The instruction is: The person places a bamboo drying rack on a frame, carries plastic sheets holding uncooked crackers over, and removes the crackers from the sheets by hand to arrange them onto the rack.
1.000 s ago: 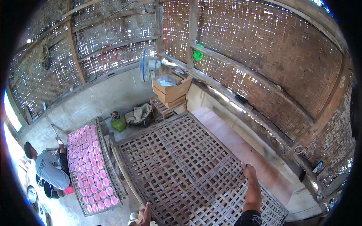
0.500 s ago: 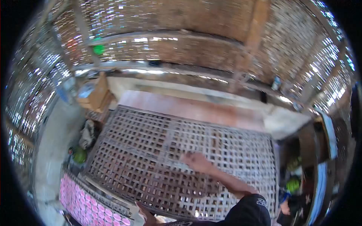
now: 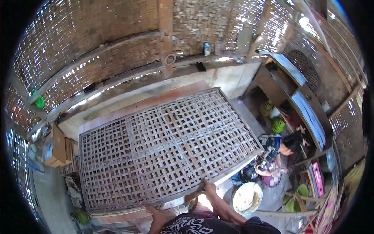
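A large woven bamboo tray [image 3: 167,142] with a wooden frame lies in front of me, its open lattice bare. My left hand [image 3: 155,215] is at the near edge of the frame, left of my body, its fingers apart and touching the edge. Farther right, my right hand [image 3: 208,188] has its fingers closed on the near edge of the same tray. Under the far side of the tray a pinkish board [image 3: 163,93] shows.
On the right, a person [image 3: 274,156] crouches by a white basin [image 3: 247,198]. Shelves [image 3: 300,101] stand beyond them. A cardboard box [image 3: 55,146] is at the left, with a green gas cylinder [image 3: 80,216] below it. A woven wall rises behind.
The view has turned right; the pink-disc tray is out of sight. My right hand has moved from across the lattice to the near edge. My left hand stays along that edge.
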Demonstrator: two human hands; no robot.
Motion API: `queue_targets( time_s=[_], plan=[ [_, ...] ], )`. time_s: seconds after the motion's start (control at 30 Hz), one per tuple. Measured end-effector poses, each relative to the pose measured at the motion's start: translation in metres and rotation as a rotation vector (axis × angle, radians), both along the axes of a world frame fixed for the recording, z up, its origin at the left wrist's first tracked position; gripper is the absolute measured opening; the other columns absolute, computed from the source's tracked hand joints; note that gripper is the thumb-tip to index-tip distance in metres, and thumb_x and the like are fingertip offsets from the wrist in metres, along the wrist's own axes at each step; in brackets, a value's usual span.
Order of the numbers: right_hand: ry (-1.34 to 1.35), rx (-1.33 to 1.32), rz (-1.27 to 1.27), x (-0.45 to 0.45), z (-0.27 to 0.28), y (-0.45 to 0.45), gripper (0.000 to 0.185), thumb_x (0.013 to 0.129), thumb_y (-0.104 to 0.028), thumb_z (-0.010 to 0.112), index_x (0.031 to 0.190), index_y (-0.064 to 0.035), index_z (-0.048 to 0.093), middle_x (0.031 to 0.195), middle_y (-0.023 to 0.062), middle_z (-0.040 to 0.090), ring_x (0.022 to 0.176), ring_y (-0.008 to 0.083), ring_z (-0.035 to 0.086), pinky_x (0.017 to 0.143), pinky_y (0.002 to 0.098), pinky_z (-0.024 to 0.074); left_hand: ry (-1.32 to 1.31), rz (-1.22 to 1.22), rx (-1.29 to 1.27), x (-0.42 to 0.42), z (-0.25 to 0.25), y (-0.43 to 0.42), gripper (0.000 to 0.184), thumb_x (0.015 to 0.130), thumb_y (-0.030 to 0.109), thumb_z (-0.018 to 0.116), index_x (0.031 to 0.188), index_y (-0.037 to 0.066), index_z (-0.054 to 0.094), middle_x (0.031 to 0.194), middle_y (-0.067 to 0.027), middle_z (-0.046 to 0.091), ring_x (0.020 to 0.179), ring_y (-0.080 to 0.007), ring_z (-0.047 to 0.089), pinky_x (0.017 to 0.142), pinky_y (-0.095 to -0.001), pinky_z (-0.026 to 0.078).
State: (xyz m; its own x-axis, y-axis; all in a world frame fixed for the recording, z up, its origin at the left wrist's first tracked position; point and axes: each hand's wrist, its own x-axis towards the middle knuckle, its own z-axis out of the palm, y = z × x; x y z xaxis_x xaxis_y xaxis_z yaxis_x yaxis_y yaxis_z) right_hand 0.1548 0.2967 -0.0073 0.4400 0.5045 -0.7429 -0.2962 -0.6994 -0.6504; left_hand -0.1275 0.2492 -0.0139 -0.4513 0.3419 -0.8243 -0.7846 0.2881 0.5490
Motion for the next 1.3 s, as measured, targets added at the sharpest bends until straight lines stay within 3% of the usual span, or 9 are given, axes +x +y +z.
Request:
queue_targets(
  time_s=[0.23, 0.63, 0.7, 0.73, 0.8, 0.87, 1.0, 1.13, 1.3],
  plan=[
    [-0.209, 0.166, 0.137, 0.0, 0.031, -0.004, 0.052, 0.088, -0.046, 0.062, 0.08, 0.0045, 0.071, 0.066, 0.0164, 0.069, 0.055, 0.0242, 0.069, 0.054, 0.0313, 0.0567, -0.086, -0.303, -0.03, -0.032, 0.002, -0.009, 0.091, 0.08, 0.076, 0.053, 0.135, 0.005, 0.042, 0.116, -0.0161, 0.062, 0.095, -0.0317, 0.066, 0.074, -0.0428, 0.059],
    [-0.362, -0.091, 0.345, 0.013, 0.02, -0.012, 0.077, 0.089, -0.071, 0.036, 0.092, -0.0028, 0.071, 0.074, 0.0106, 0.071, 0.061, 0.0193, 0.071, 0.047, 0.0281, 0.053, -0.133, -0.364, 0.025, -0.038, -0.01, -0.015, 0.073, 0.086, 0.066, 0.055, 0.125, 0.004, 0.049, 0.101, -0.0133, 0.065, 0.081, -0.0248, 0.065, 0.075, -0.0379, 0.053],
    [-0.435, 0.003, 0.43, 0.015, 0.007, -0.032, 0.034, 0.089, -0.037, 0.057, 0.096, -0.0067, 0.071, 0.075, 0.0076, 0.072, 0.056, 0.0184, 0.069, 0.049, 0.0311, 0.054, -0.108, -0.392, -0.002, -0.049, -0.031, -0.02, 0.069, 0.09, 0.061, 0.053, 0.126, 0.003, 0.047, 0.102, -0.0164, 0.064, 0.084, -0.0252, 0.065, 0.072, -0.0375, 0.054],
    [-0.896, 0.067, 0.608, 0.01, -0.013, -0.048, 0.022, 0.082, -0.018, 0.063, 0.1, -0.0072, 0.069, 0.077, 0.0084, 0.072, 0.056, 0.0194, 0.069, 0.054, 0.0339, 0.0556, -0.269, -0.49, 0.037, -0.075, -0.053, -0.018, 0.062, 0.092, 0.055, 0.053, 0.122, 0.001, 0.048, 0.099, -0.0182, 0.065, 0.081, -0.0254, 0.065, 0.067, -0.0349, 0.054],
    [-0.327, -0.179, 0.278, 0.0, 0.004, -0.075, 0.033, 0.089, -0.036, 0.059, 0.091, -0.0033, 0.067, 0.07, 0.011, 0.069, 0.061, 0.0205, 0.07, 0.063, 0.0352, 0.0556, -0.42, -0.741, 0.057, -0.099, -0.077, -0.01, 0.053, 0.094, 0.049, 0.053, 0.116, 0.0, 0.05, 0.095, -0.0195, 0.064, 0.077, -0.0253, 0.066, 0.061, -0.0322, 0.055],
    [-0.409, -0.209, 0.337, -0.018, 0.005, -0.133, 0.077, 0.091, -0.071, 0.031, 0.068, -0.0064, 0.067, 0.064, 0.0073, 0.068, 0.064, 0.0192, 0.069, 0.076, 0.0394, 0.0534, -0.315, -0.99, -0.009, -0.079, -0.083, -0.004, 0.052, 0.094, 0.049, 0.054, 0.113, 0.001, 0.05, 0.093, -0.0184, 0.064, 0.075, -0.0247, 0.065, 0.06, -0.032, 0.054],
    [-0.341, -0.379, 0.381, -0.031, -0.067, -0.293, 0.069, 0.091, -0.062, 0.04, 0.073, -0.0049, 0.072, 0.076, 0.0135, 0.07, 0.083, 0.0291, 0.069, 0.081, 0.0415, 0.0513, -0.242, -1.387, -0.052, -0.02, -0.086, -0.014, 0.048, 0.093, 0.048, 0.055, 0.107, 0.002, 0.051, 0.09, -0.0161, 0.063, 0.072, -0.0235, 0.063, 0.059, -0.0316, 0.054],
    [-0.164, -0.596, -0.235, -0.04, -0.089, -0.468, 0.032, 0.084, -0.037, 0.064, 0.076, -0.0075, 0.073, 0.077, 0.0138, 0.071, 0.077, 0.0277, 0.071, 0.075, 0.0432, 0.0548, -0.265, -1.682, 0.055, 0.044, -0.103, -0.033, 0.045, 0.092, 0.048, 0.056, 0.101, 0.004, 0.053, 0.086, -0.0138, 0.062, 0.068, -0.0223, 0.062, 0.057, -0.0313, 0.053],
    [-0.115, -0.669, -0.529, -0.045, -0.114, -0.641, 0.037, 0.087, -0.04, 0.062, 0.074, -0.0064, 0.071, 0.067, 0.0047, 0.07, 0.057, 0.0168, 0.066, 0.054, 0.0354, 0.0534, -0.366, -1.934, 0.295, 0.141, -0.144, -0.083, 0.041, 0.093, 0.044, 0.056, 0.099, 0.003, 0.053, 0.085, -0.0144, 0.063, 0.066, -0.0226, 0.063, 0.054, -0.0305, 0.053]
  ],
)
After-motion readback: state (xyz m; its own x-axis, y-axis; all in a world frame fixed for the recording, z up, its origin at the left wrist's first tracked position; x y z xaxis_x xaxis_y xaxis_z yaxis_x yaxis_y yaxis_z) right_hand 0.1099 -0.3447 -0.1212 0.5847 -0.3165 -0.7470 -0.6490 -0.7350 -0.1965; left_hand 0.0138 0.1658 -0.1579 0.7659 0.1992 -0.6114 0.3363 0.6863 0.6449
